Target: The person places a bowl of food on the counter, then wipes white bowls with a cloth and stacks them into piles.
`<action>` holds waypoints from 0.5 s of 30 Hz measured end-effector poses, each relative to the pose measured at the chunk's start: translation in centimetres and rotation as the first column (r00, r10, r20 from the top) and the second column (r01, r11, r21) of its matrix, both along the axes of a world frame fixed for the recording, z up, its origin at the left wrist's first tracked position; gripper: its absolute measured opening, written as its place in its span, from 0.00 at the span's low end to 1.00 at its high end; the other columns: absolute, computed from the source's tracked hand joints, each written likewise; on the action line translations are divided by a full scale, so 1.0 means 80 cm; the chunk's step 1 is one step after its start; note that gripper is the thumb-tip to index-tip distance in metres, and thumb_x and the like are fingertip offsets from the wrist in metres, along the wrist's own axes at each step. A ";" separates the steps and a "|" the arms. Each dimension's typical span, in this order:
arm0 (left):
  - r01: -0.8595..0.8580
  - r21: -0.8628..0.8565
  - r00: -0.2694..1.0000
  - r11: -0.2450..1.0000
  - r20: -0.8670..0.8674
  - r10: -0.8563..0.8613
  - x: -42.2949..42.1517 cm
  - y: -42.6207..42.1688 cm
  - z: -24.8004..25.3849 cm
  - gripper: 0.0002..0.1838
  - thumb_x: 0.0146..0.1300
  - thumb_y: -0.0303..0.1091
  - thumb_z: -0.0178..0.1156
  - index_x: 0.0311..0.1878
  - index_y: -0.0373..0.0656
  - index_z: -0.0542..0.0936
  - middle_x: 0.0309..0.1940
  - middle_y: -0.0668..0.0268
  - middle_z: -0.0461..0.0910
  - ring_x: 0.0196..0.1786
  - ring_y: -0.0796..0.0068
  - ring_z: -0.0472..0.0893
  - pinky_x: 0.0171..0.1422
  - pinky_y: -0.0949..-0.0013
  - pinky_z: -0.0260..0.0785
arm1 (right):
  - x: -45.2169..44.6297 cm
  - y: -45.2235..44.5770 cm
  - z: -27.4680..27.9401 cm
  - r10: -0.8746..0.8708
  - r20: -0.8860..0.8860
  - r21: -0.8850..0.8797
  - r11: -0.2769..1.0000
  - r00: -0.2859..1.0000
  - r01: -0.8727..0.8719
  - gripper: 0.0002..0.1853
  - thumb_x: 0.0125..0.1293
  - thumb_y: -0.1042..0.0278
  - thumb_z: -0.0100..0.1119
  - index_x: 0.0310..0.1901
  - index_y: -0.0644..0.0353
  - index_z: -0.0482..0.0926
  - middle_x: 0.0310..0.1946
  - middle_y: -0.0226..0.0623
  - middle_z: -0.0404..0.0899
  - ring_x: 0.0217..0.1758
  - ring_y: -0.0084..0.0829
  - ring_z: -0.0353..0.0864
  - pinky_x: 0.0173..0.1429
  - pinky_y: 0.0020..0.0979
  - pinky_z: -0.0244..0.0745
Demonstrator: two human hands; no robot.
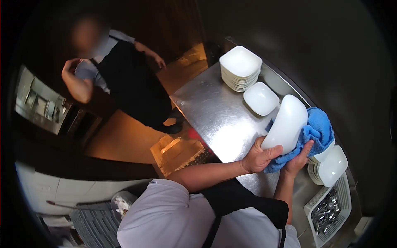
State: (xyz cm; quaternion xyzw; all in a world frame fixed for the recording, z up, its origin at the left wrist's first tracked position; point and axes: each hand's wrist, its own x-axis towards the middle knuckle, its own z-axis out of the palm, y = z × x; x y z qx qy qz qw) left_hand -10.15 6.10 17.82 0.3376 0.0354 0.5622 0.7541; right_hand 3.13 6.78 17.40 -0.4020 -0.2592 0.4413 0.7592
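Note:
My left hand [261, 158] grips the lower end of a white bowl [286, 124], its thumb on the near side. The bowl is held tilted above the steel counter. Around its right side bunches a blue cloth [319, 127], and my right hand [297, 161] holds this cloth against the bowl. Behind the bowl, a smaller square white dish [261, 98] sits on the counter beside a tall stack of square white bowls [240, 66].
The steel counter [198, 103] runs along a dark wall. More white dishes [332, 167] stand at the right, near a white basket [347, 206] of cutlery. A person in a black apron [130, 80] stands beyond the counter; a cardboard box [175, 151] lies on the floor.

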 end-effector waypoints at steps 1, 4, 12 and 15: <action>-0.012 0.006 1.000 1.000 0.013 0.012 0.000 -0.003 -0.002 0.20 0.72 0.25 0.54 0.66 0.36 0.73 0.62 0.58 0.77 0.66 0.68 0.74 0.73 0.62 0.61 | 0.001 0.001 0.003 0.021 -0.017 -0.002 1.000 1.000 -0.021 0.32 0.77 0.44 0.46 0.67 0.67 0.66 0.63 0.43 0.71 0.64 0.36 0.74 0.69 0.38 0.68; -0.034 0.020 0.998 0.999 0.049 0.033 -0.004 -0.010 -0.003 0.21 0.72 0.26 0.54 0.67 0.36 0.72 0.63 0.59 0.76 0.67 0.68 0.73 0.74 0.62 0.60 | -0.001 0.007 0.005 0.097 -0.089 -0.002 0.995 0.991 -0.098 0.33 0.77 0.39 0.41 0.66 0.64 0.68 0.61 0.40 0.75 0.61 0.33 0.76 0.68 0.35 0.68; 0.178 -0.023 0.963 0.984 0.209 -0.169 -0.020 -0.020 0.018 0.23 0.72 0.27 0.54 0.69 0.35 0.68 0.65 0.57 0.73 0.70 0.67 0.69 0.75 0.61 0.58 | 0.021 0.011 0.009 0.131 -0.027 0.010 0.991 0.991 -0.130 0.31 0.77 0.42 0.43 0.66 0.63 0.68 0.59 0.41 0.76 0.59 0.33 0.78 0.66 0.35 0.70; 0.147 -0.021 0.989 0.989 -0.001 -0.147 -0.032 -0.015 0.051 0.21 0.73 0.35 0.56 0.65 0.35 0.73 0.58 0.62 0.78 0.61 0.75 0.75 0.67 0.69 0.66 | 0.031 0.011 0.012 0.036 0.111 0.074 0.996 0.993 -0.045 0.29 0.77 0.46 0.46 0.65 0.65 0.69 0.58 0.42 0.77 0.57 0.33 0.78 0.64 0.36 0.72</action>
